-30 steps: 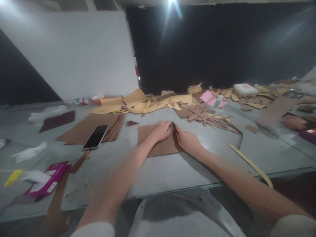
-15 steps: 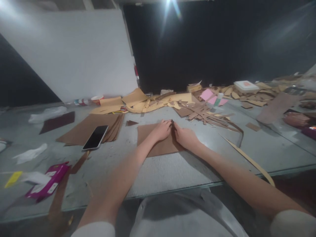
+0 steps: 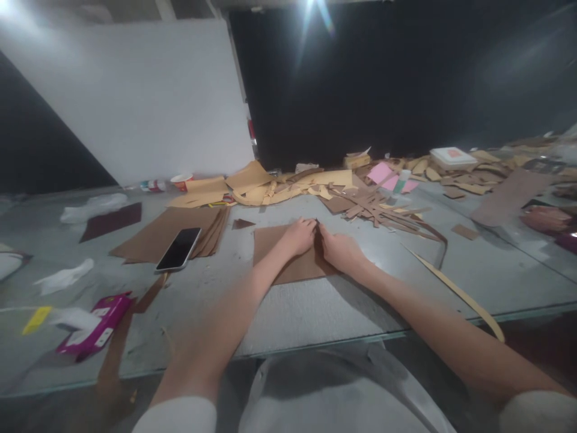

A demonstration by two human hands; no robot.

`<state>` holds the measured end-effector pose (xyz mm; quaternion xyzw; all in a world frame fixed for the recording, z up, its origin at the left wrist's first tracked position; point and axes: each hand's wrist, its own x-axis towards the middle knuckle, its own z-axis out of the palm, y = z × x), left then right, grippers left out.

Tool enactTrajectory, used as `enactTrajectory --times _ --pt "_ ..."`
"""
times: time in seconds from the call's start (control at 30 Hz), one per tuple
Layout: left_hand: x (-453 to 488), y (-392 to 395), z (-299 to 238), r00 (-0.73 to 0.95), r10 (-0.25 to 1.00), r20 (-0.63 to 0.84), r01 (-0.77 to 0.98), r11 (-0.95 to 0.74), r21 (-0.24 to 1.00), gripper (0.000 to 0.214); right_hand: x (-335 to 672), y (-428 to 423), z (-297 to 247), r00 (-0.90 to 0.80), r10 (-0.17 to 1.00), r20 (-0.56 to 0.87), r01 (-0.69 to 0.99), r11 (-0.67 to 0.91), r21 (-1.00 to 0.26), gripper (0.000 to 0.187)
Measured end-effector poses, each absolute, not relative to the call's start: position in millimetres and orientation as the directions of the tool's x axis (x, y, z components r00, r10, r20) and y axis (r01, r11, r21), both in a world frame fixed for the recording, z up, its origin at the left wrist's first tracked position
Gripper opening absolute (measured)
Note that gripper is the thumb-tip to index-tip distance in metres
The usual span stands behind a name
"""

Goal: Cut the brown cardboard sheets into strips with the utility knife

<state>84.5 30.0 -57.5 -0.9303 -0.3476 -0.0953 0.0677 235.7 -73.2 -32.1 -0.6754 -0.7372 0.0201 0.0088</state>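
A brown sheet (image 3: 306, 270), which looks like leather or thick paper, lies on the grey table in front of me. My left hand (image 3: 301, 237) rests on its upper part with the fingers curled near the far right edge. Close beside it, my right hand (image 3: 339, 246) pinches that right edge, which is raised a little off the table. The fingertips of both hands nearly meet at the far right corner. A small dark brown scrap (image 3: 243, 224) lies to the left of the sheet.
Left of the sheet, a phone (image 3: 179, 249) lies on a stack of brown sheets (image 3: 144, 240). A purple packet (image 3: 97, 328) is near the front left. Brown strips (image 3: 374, 207) pile up behind my right hand, near a glue stick (image 3: 401, 181). A tan strip (image 3: 460, 294) crosses toward the table edge.
Both hands keep nearly the same hold at the sheet's far right corner. The whole view has shifted slightly, with things appearing a little further right.
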Motion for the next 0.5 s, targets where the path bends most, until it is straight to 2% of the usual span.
enactTrajectory --times 0.13,0.5 --pt "87 32 -59 0.76 0.618 0.202 0.643 -0.759 -0.098 0.034 236 -74 -29 -0.094 0.995 -0.013 0.993 0.093 -0.07 0.068" --pt "85 31 -60 0.756 0.61 0.238 0.643 -0.76 -0.093 0.041 240 -93 -20 -0.12 0.993 -0.018 0.982 0.116 -0.15 0.061"
